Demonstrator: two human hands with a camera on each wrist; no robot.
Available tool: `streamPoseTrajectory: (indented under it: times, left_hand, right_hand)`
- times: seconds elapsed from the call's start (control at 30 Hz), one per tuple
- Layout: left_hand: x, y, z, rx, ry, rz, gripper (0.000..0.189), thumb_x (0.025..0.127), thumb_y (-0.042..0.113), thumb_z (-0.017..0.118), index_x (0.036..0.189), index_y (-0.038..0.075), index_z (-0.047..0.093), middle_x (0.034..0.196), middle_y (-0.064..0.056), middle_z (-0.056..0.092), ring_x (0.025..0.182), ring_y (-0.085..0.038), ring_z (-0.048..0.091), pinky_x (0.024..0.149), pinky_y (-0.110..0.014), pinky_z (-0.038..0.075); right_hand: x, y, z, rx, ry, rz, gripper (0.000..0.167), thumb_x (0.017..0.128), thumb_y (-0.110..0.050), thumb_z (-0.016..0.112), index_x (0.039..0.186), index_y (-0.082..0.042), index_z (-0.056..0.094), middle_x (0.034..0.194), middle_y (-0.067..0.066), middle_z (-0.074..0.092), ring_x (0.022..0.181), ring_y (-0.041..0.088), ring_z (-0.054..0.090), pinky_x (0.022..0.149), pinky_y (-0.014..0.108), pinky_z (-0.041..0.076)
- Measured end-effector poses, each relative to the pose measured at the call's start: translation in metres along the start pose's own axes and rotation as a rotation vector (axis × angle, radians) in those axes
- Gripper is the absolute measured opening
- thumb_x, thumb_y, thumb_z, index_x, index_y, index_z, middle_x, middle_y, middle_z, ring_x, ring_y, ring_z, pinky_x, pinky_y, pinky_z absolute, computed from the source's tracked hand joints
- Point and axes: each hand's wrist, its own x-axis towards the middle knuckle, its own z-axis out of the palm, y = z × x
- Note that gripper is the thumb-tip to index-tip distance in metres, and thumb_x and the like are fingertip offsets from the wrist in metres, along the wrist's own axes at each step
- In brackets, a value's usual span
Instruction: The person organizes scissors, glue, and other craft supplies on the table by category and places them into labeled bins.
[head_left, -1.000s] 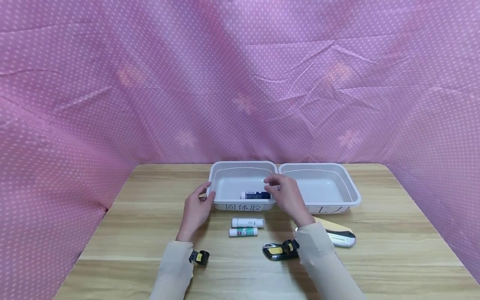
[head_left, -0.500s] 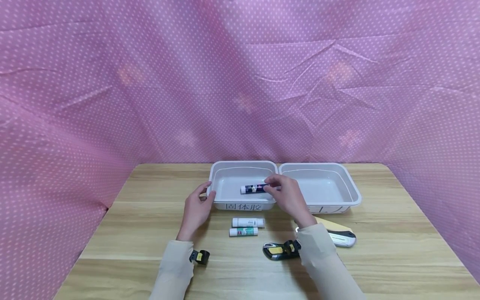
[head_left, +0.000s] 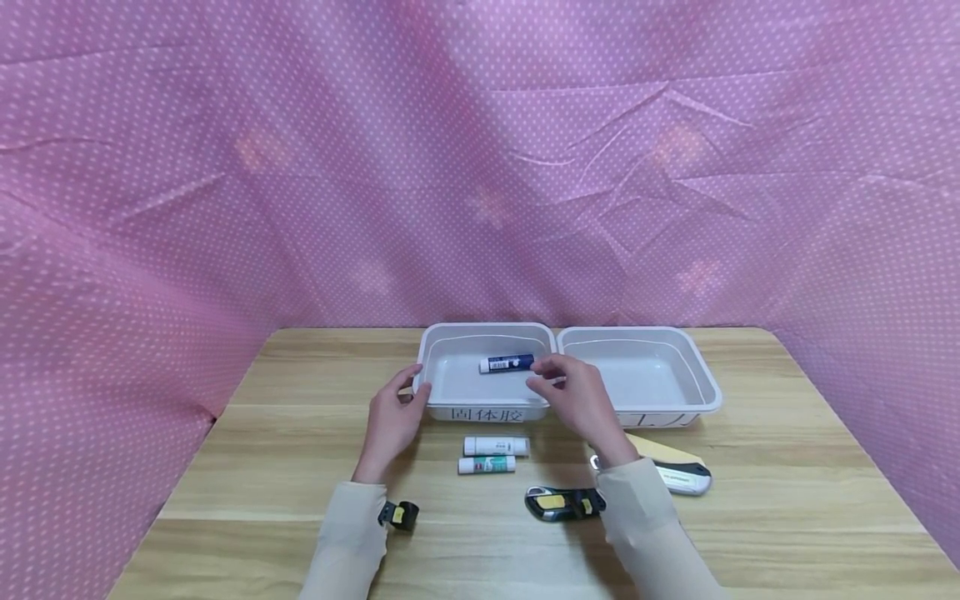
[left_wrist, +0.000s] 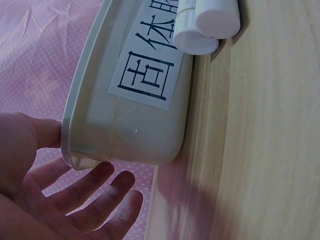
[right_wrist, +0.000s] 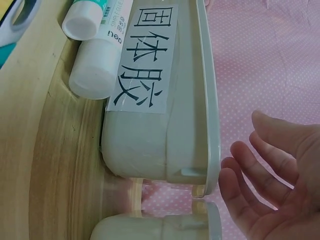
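Note:
A dark blue glue stick with a white cap (head_left: 507, 363) lies inside the left white plastic tray (head_left: 487, 327), toward its back half. My left hand (head_left: 393, 421) holds this tray at its front left corner; in the left wrist view, thumb and fingers come around the rim (left_wrist: 67, 110). Over the tray's front right corner hovers my right hand (head_left: 573, 392), fingers loosely bent, the fingertips near the glue stick's right end. In the right wrist view this palm faces the tray and holds nothing. Two more glue sticks, one white (head_left: 495, 447) and one white and green (head_left: 487, 465), lie before the tray.
A second white tray (head_left: 708, 392) stands right beside the first. Between it and my right sleeve lies a yellow, black and white utility knife (head_left: 684, 477). Another utility knife, black and yellow (head_left: 550, 502), lies by the right wrist. Pink dotted cloth (head_left: 480, 167) hangs behind the table.
The blue glue stick has shifted toward the tray's back and turned slightly. My right fingers, which overlapped its end, now sit just off it. The left hand stays at the corner.

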Motion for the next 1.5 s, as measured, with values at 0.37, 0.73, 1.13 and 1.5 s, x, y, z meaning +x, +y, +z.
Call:
streamPoseTrajectory:
  times: [0.37, 0.73, 1.13, 1.5]
  left_hand:
    - [0.000, 0.000, 0.000, 0.000, 0.006, -0.005, 0.045, 0.104, 0.022, 0.060, 0.146, 0.010, 0.055, 0.140, -0.023, 0.059, 0.118, -0.037, 0.066, 0.092, -0.043, 0.060]
    - [0.000, -0.001, -0.001, 0.001, -0.002, 0.004, 0.045, 0.104, 0.022, 0.060, 0.147, 0.009, 0.054, 0.142, -0.023, 0.058, 0.118, -0.037, 0.066, 0.092, -0.043, 0.060]
    - [-0.001, 0.000, -0.001, -0.009, -0.010, -0.003, 0.045, 0.104, 0.022, 0.059, 0.147, 0.009, 0.054, 0.143, -0.022, 0.058, 0.119, -0.038, 0.066, 0.093, -0.043, 0.060]
    - [0.000, -0.001, 0.000, -0.013, -0.003, 0.003, 0.045, 0.104, 0.022, 0.059, 0.147, 0.009, 0.055, 0.143, -0.021, 0.058, 0.119, -0.038, 0.066, 0.095, -0.045, 0.059]
  right_hand:
    - [-0.010, -0.002, -0.003, -0.001, -0.005, 0.009, 0.025, 0.094, -0.024, 0.075, 0.115, -0.012, 0.074, 0.112, 0.005, 0.073, 0.102, 0.021, 0.067, 0.091, 0.040, 0.058]
    - [-0.027, -0.003, -0.001, 0.010, -0.023, -0.087, 0.024, 0.093, -0.022, 0.077, 0.113, -0.010, 0.074, 0.103, 0.001, 0.073, 0.094, 0.015, 0.067, 0.087, 0.037, 0.060]
    - [-0.045, -0.008, 0.007, -0.007, -0.059, -0.133, 0.021, 0.089, -0.019, 0.080, 0.108, -0.013, 0.075, 0.100, 0.000, 0.075, 0.089, 0.012, 0.067, 0.082, 0.034, 0.060]
    - [-0.053, -0.004, 0.017, -0.144, -0.114, -0.157, 0.027, 0.085, -0.021, 0.083, 0.110, -0.014, 0.075, 0.108, 0.000, 0.075, 0.100, 0.018, 0.068, 0.090, 0.043, 0.057]
